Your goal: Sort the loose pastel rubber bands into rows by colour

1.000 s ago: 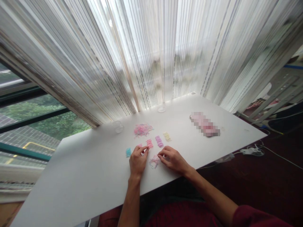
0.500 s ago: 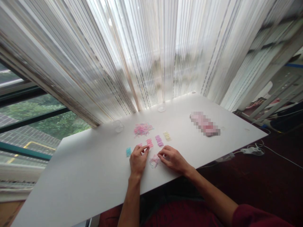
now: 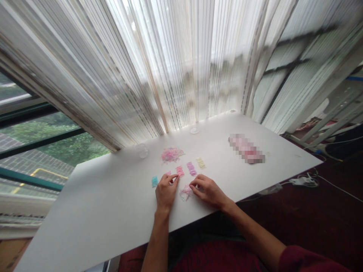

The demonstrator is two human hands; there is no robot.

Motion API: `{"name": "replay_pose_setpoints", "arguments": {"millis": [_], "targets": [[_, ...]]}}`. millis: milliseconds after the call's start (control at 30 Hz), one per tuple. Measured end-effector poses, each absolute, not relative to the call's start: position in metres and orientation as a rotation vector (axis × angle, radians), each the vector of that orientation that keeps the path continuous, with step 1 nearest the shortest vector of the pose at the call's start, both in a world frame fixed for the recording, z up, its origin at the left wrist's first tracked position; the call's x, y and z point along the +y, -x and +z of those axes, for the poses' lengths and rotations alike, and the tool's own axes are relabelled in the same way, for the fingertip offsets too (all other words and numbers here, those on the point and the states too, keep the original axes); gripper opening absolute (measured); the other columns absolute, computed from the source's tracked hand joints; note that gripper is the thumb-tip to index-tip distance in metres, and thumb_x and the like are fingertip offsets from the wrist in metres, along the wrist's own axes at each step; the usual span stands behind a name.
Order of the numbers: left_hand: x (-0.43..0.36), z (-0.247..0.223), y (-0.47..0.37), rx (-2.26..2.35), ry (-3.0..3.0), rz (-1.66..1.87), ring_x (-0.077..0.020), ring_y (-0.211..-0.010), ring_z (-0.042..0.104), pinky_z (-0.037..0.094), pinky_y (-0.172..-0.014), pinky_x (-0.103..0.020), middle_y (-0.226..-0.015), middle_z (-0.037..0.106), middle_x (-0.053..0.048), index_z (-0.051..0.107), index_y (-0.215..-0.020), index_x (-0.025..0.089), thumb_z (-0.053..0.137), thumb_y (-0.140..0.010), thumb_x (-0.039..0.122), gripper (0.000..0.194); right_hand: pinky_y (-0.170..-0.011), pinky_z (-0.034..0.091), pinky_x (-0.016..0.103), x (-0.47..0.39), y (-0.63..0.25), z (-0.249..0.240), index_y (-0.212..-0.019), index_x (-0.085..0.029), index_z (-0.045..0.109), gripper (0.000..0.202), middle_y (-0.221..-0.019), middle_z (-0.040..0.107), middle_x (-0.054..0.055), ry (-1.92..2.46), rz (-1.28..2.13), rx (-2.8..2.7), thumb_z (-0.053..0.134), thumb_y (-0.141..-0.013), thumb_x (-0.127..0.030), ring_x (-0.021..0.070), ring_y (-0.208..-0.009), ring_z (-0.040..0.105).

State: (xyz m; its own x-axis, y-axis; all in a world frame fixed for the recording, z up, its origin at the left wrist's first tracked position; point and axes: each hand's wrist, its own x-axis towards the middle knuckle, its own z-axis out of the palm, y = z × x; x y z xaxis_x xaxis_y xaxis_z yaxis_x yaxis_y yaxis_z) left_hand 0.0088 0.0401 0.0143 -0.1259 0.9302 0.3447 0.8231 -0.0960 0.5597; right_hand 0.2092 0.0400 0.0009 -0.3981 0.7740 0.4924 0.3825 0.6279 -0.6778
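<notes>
1. In the head view, the left hand (image 3: 165, 192) has thumb and forefinger drawn together beside the near end of the coral-pink group (image 3: 180, 171); I cannot tell whether a strand sits between the tips. The fine pinch probably suits pieces this thin and light.

2. The right hand (image 3: 207, 190) rests low, its bent fingertips at the right edge of the small loose heap (image 3: 186, 192). Whether it grips a strand or merely touches the heap cannot be told.

3. That heap lies between the two hands, close to the table's near edge, presumably so both can reach it without stretching.

4. Beyond the hands, small groups form a rough row: blue (image 3: 154, 181), pale pink (image 3: 168, 173) partly hidden by the left hand, then coral-pink, purple (image 3: 191, 169) and yellow (image 3: 201, 163). The gaps likely prevent colours mixing.

5. The larger tangled pile (image 3: 172, 155) lies behind the row, perhaps to leave the nearer surface free for handling.

6. A clear container (image 3: 142, 151) and a clear round piece (image 3: 194, 130) stand towards the back of the white table (image 3: 107, 200), and a pixelated pink object (image 3: 246, 149) lies well to the right, all apart from the hands.
</notes>
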Motion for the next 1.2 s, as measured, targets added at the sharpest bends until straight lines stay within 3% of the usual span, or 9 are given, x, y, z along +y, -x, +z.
{"name": "replay_pose_setpoints", "arguments": {"millis": [600, 1200], "targets": [[0.0392, 0.0122, -0.0080, 2.029, -2.028, 0.970, -0.0133, -0.065, 0.057, 0.043, -0.063, -0.024, -0.078, 0.063, 0.001, 0.078, -0.104, 0.024, 0.063, -0.091, 0.025, 0.020, -0.073, 0.054, 0.028, 0.0398, -0.2095, 0.0007, -0.091, -0.020, 0.071, 0.011, -0.085, 0.065, 0.004, 0.922, 0.590, -2.024, 0.060, -0.094, -0.017, 0.0155, -0.072, 0.062], [0.0408, 0.0113, -0.0126, 2.082, -2.058, 0.906, -0.0143, -0.067, 0.060, 0.040, -0.061, -0.023, -0.078, 0.065, 0.000, 0.078, -0.101, 0.026, 0.065, -0.093, 0.029, 0.016, -0.074, 0.055, 0.029, 0.0397, -0.2105, 0.0014, -0.091, -0.020, 0.071, 0.012, -0.085, 0.065, 0.004, 0.923, 0.596, -2.019, 0.060, -0.095, -0.018, 0.0160, -0.074, 0.063]]}}
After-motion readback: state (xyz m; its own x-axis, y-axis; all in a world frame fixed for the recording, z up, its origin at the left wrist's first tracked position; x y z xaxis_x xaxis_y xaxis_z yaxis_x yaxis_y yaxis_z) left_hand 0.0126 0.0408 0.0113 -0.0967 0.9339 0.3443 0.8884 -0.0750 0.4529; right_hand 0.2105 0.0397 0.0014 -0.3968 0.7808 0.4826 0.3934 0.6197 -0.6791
